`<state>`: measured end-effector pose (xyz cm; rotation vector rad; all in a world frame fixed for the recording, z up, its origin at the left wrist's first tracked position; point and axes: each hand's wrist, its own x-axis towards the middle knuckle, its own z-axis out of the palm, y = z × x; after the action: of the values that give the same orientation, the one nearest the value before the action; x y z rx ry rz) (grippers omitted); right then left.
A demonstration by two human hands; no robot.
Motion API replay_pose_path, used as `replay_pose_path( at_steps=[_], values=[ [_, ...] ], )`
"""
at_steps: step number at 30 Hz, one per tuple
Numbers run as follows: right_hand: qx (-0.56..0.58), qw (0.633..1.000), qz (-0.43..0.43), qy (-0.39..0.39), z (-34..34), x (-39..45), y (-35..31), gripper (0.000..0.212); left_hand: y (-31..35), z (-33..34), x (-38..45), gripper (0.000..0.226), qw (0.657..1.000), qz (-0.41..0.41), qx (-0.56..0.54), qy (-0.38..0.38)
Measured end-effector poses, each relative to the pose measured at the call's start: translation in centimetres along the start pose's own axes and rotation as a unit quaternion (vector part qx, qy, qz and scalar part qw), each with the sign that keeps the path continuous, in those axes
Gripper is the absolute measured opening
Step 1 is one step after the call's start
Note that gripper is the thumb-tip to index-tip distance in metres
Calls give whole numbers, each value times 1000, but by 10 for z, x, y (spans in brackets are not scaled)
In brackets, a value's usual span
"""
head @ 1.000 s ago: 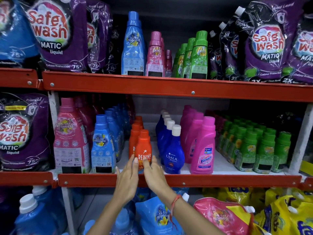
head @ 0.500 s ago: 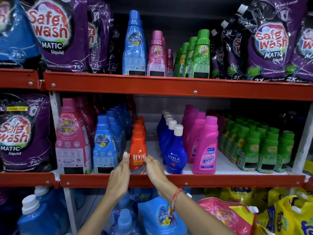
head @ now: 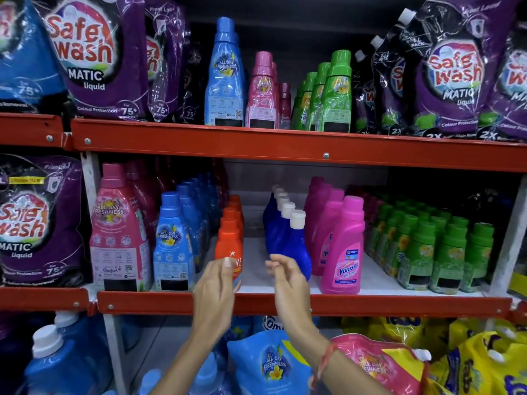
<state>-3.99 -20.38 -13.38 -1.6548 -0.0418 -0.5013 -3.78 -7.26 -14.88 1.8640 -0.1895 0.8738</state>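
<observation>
An orange Revive bottle [head: 228,242] stands at the front of its row on the middle shelf [head: 399,305]. My left hand [head: 214,295] is raised in front of its lower label, fingers fairly straight, thumb tip over the label; it does not wrap the bottle. My right hand [head: 286,283] hovers to the right with loosely curled fingers holding nothing, in front of the dark blue white-capped Ujala bottle [head: 296,246]. A bare white gap of shelf lies between the orange and blue rows.
A pink Vanish bottle [head: 343,252] and rows of green bottles [head: 445,252] stand to the right, light blue softener bottles [head: 172,243] to the left. The red upper shelf edge [head: 256,143] hangs overhead. Refill pouches [head: 268,363] fill the shelf below.
The front orange bottle shifted left, in line with its row. My right hand came off it and moved right toward the blue bottle. My left hand stayed by the bottle.
</observation>
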Motion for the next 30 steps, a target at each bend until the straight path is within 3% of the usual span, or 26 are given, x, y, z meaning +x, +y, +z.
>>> replay_pose_path(
  at_steps=[4, 6, 10, 13, 15, 17, 19, 23, 27, 30],
  values=[
    [27, 997, 26, 73, -27, 0, -1, 16, 25, 28, 2, 50, 989, -71, -71, -111],
    [14, 995, 41, 91, -37, 3, -1, 29, 35, 42, 5, 51, 977, -113, -85, -162],
    [45, 990, 128, 35, -39, 19, 6, 55, 33, 69, 16, 90, 948, -194, -89, -235],
    [94, 981, 167, 11, -36, 33, 16, 80, 21, 80, 20, 131, 932, -237, -147, -230],
    [119, 977, 179, -3, -39, 42, 23, 76, 15, 80, 21, 135, 933, -241, -156, -217],
    [131, 974, 181, -23, -46, 46, 19, 49, 16, 75, 18, 129, 936, -235, -154, -212],
    [142, 972, 184, -36, -52, 51, 16, 36, 15, 71, 16, 117, 938, -223, -152, -216],
    [119, 974, 186, -55, -55, 53, 15, 36, 15, 72, 14, 70, 946, -213, -113, -219],
    [73, 978, 182, -71, -56, 47, 10, 42, 25, 67, 10, 57, 958, -183, -82, -207],
    [-21, 995, 97, 0, -66, 37, 1, 36, 40, 65, 0, 49, 988, -106, -48, -106]
  ],
)
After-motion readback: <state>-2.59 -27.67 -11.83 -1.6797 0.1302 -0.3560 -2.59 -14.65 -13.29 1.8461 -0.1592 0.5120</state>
